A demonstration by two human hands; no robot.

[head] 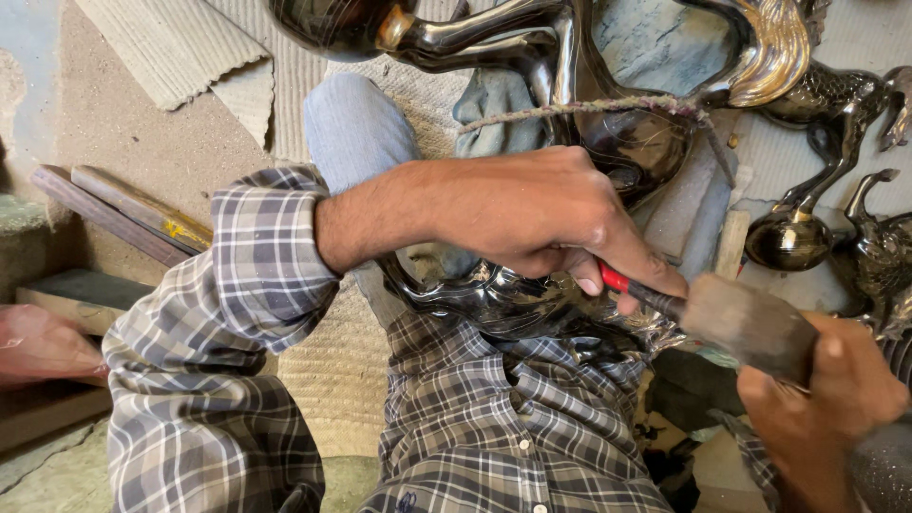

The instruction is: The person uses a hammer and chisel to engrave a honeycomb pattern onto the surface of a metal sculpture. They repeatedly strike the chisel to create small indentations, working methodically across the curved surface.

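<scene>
From the head camera, the left hand (541, 214) reaches across the lap with its fingers (579, 271) clenched around a thin tool with a red handle (616, 280), whose dark shaft runs on toward the right. The right hand (826, 399), low at the frame's right edge, has its fingers wrapped tight on a worn wooden mallet (750, 323), whose head sits against the end of that tool. Both meet over a dark polished metal horse figure (532, 294) lying across the person's lap, pressed against the plaid shirt (494, 427); a frayed cord (579, 109) stretches over its upper part. I count at least two smaller metal horse figures (836, 218) at the right, crowded close to the work. On the left, two wooden slats (123, 214) lie side by side on the sandy floor (123, 123), where there is more open room.
</scene>
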